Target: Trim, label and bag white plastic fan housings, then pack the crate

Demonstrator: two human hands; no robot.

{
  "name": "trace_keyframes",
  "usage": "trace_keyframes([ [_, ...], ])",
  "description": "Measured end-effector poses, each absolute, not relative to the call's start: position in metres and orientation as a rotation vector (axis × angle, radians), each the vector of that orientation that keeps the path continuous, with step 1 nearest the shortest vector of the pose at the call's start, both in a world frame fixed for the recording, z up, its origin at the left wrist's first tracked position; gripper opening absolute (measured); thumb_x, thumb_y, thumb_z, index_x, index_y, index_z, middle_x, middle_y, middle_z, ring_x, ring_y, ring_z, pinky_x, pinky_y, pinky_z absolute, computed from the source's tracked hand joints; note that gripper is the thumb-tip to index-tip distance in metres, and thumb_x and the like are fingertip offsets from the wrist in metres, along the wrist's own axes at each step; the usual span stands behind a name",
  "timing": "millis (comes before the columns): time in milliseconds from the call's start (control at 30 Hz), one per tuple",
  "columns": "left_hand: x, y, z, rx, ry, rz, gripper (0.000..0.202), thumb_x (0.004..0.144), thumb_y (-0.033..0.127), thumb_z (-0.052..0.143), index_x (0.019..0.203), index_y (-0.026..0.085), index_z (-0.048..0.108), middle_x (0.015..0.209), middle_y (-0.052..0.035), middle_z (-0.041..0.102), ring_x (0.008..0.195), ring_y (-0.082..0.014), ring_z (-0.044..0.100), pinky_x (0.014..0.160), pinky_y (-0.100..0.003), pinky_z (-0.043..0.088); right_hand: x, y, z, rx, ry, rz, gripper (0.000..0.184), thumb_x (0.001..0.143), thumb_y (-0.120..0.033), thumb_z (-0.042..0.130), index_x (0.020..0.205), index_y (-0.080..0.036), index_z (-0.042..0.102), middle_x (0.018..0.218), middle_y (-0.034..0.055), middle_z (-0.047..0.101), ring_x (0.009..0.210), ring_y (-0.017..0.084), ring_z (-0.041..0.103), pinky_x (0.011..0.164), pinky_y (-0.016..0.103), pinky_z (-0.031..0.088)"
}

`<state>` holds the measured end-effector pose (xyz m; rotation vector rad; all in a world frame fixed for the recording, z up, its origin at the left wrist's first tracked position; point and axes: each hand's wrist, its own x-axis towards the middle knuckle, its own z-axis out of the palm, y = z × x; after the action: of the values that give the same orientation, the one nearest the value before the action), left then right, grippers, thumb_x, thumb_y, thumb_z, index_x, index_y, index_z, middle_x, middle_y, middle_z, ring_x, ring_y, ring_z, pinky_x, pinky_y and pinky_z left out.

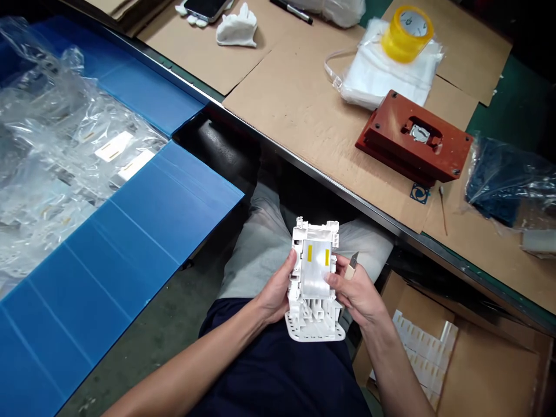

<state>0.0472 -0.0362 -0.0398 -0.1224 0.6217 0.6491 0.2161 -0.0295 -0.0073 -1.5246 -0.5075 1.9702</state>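
Observation:
Over my lap I hold a white plastic housing (316, 318). Its clear panel carries two yellow strips, and a flat perforated base faces me. My left hand (278, 289) is closed around its left side, the thumb along the edge. My right hand (358, 295) grips a small utility knife (350, 270), blade pointing up and away from the housing. The thumb of that hand also presses on the panel's right edge, with fingers behind the right side. Most of the knife handle is hidden in the hand.
At left a blue box (174, 197) holds bagged white parts. The cardboard-covered bench (295, 104) bears a red-brown fixture (417, 136), yellow tape (407, 33), a white bag (386, 75), a swab (443, 211) and a blue bag (495, 185). A carton (490, 370) with white pieces stands lower right.

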Motion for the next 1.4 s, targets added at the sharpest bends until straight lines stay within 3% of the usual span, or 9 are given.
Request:
trace_keyframes([
  [133,0.048,-0.035,-0.039,-0.142,0.59,0.626,0.07,0.09,0.069,0.048,0.121,0.01,0.07,0.103,-0.0174,0.077,0.099,-0.0324,0.073,0.095,-0.045,0.051,0.215,-0.033,-0.007,-1.488,-0.497,1.986,0.057,0.063,-0.039,0.09,0.113,-0.016,0.074,0.1,0.0077,0.076,0.043,0.004,0.039,0.037,0.021,0.024],
  [333,0.049,-0.037,-0.042,-0.201,0.552,0.596,0.071,0.089,0.069,0.049,0.125,0.01,0.068,0.107,-0.018,0.077,0.11,-0.0353,0.069,0.103,-0.048,0.046,0.216,-0.035,-0.008,-1.47,-0.479,1.991,0.053,0.064,-0.036,0.089,0.111,-0.017,0.075,0.101,0.0076,0.076,0.046,0.004,0.043,0.035,0.019,0.02],
  [500,0.051,-0.036,-0.041,-0.229,0.492,0.58,0.076,0.088,0.069,0.051,0.134,0.01,0.061,0.111,-0.0186,0.076,0.113,-0.037,0.067,0.106,-0.05,0.044,0.217,-0.037,-0.009,-1.494,-0.496,1.973,0.05,0.067,-0.039,0.087,0.111,-0.017,0.075,0.095,0.0069,0.077,0.044,0.005,0.046,0.038,0.021,0.036],
  [667,0.052,-0.036,-0.04,-0.239,0.54,0.582,0.074,0.089,0.068,0.052,0.133,0.009,0.061,0.112,-0.0182,0.075,0.113,-0.0354,0.068,0.106,-0.047,0.044,0.215,-0.041,-0.008,-1.417,-0.454,1.955,0.043,0.073,-0.037,0.085,0.109,-0.017,0.076,0.1,0.0085,0.078,0.076,0.021,0.071,0.067,0.032,0.059],
  [867,0.051,-0.035,-0.041,-0.121,0.716,0.552,0.073,0.09,0.069,0.048,0.13,0.008,0.06,0.118,-0.0187,0.072,0.115,-0.0357,0.065,0.101,-0.046,0.048,0.217,-0.045,-0.016,-1.421,-0.49,1.932,0.047,0.073,-0.039,0.084,0.114,-0.019,0.074,0.109,0.0096,0.077,0.098,0.03,0.073,0.09,0.043,0.059],
  [1000,0.042,-0.028,-0.038,0.393,0.973,0.645,0.063,0.086,0.052,0.068,0.137,0.02,0.051,0.135,-0.0107,0.064,0.122,-0.0304,0.061,0.099,-0.039,0.048,0.216,-0.049,-0.024,-1.523,-0.671,1.808,0.043,0.078,-0.04,0.081,0.114,-0.018,0.073,0.114,0.0095,0.076,0.107,0.03,0.07,0.099,0.042,0.055],
  [1100,0.032,-0.024,-0.033,0.888,1.09,0.515,0.083,0.07,0.034,0.085,0.14,0.025,0.041,0.134,-0.0065,0.062,0.119,-0.0274,0.061,0.098,-0.034,0.047,0.21,-0.055,-0.026,-1.59,-0.823,1.745,0.037,0.083,-0.039,0.076,0.113,-0.018,0.072,0.116,0.009,0.075,0.111,0.028,0.068,0.102,0.04,0.053],
  [1233,0.024,-0.025,-0.026,1.122,1.224,0.34,0.077,0.07,0.036,0.082,0.133,0.023,0.039,0.121,-0.0062,0.065,0.106,-0.0257,0.064,0.086,-0.033,0.049,0.2,-0.067,-0.024,-1.695,-0.821,1.749,0.045,0.084,-0.039,0.074,0.124,-0.019,0.065,0.122,0.0092,0.072,0.115,0.029,0.067,0.098,0.04,0.055],
  [1400,0.026,-0.034,-0.026,1.148,1.25,0.39,0.081,0.07,0.027,0.08,0.138,0.023,0.036,0.125,-0.0062,0.062,0.105,-0.0235,0.063,0.087,-0.031,0.049,0.193,-0.081,-0.021,-1.736,-0.779,1.698,0.053,0.083,-0.038,0.074,0.131,-0.019,0.061,0.123,0.0093,0.072,0.106,0.026,0.071,0.093,0.037,0.057],
])
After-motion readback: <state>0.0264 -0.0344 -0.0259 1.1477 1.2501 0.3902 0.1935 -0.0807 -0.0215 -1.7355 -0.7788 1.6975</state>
